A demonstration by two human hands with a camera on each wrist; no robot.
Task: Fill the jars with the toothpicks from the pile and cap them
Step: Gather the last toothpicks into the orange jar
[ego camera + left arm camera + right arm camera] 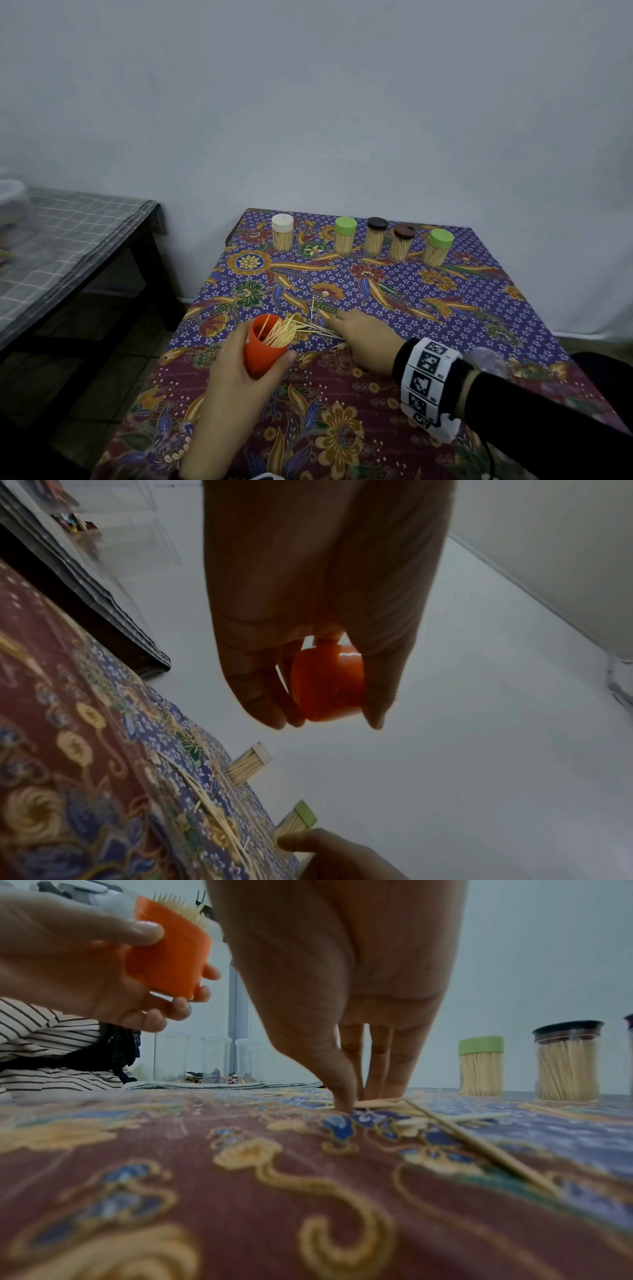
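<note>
My left hand grips an orange jar tilted over the table, with toothpicks sticking out of its open mouth. The left wrist view shows the orange jar between thumb and fingers; in the right wrist view the jar is at upper left. Loose toothpicks lie on the floral cloth just right of the jar. My right hand rests on them. In the right wrist view its thumb and fingertips pinch a few toothpicks against the cloth.
Several capped jars full of toothpicks stand in a row at the table's far edge, from a white-capped jar to a green-capped jar. A side table with a checked cloth stands to the left. Something clear lies behind my right wrist.
</note>
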